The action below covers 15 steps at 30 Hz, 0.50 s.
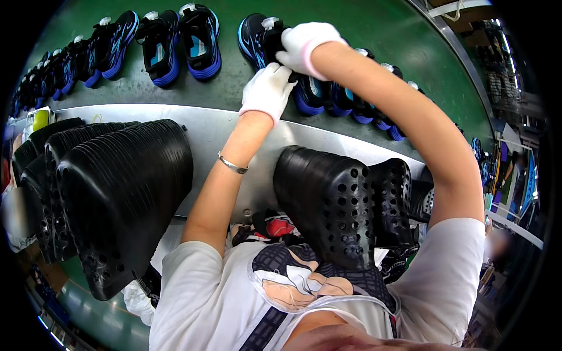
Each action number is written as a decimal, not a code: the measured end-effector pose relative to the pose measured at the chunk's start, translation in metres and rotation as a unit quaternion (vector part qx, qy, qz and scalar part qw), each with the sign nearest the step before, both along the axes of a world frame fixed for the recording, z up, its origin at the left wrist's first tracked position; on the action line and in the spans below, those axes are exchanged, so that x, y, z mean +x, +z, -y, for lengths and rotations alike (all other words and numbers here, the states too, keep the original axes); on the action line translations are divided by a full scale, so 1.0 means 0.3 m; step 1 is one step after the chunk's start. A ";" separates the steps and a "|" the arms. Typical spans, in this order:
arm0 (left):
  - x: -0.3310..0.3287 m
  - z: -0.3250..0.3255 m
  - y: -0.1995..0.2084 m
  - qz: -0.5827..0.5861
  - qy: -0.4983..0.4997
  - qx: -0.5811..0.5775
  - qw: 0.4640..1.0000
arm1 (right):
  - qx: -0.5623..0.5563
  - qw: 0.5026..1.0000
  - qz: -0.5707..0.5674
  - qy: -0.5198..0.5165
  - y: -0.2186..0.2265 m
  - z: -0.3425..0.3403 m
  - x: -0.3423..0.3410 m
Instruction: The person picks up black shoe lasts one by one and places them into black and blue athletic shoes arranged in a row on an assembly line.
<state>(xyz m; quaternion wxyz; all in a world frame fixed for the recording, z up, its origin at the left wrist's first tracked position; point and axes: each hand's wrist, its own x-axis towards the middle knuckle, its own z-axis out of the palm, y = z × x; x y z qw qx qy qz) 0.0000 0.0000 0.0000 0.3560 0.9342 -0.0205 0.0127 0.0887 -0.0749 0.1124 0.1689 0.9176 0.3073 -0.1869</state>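
A black sneaker with blue trim (253, 38) lies on the green surface ahead of me, a clear whitish piece at its upper. My right hand (307, 47), in a white glove, reaches over from the right, its fingers closed on the shoe's opening; the fingertips are partly hidden. Just below, my left hand (266, 90), also white-gloved, has its fingers bent together against the heel end. Both hands nearly touch. Another similar sneaker (313, 93) sits right beside them.
A row of matching sneakers (155, 50) runs along the green conveyor belt (374, 23). Closer to me, stacks of nested black plastic pieces stand left (126, 187) and right (328, 199) of my left forearm; the right ones show round holes. A metal ledge (211, 134) borders the belt.
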 end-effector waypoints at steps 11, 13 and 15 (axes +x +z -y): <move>0.054 -0.036 0.029 -0.110 0.012 0.021 0.994 | -0.052 0.998 0.002 0.037 -0.079 -0.081 0.007; 0.060 -0.033 0.035 -0.160 0.039 0.004 0.986 | -0.069 0.995 0.026 0.073 -0.043 -0.100 -0.026; 0.061 -0.038 -0.007 -0.121 0.021 -0.001 0.992 | -0.090 0.988 0.034 0.117 -0.035 -0.108 -0.026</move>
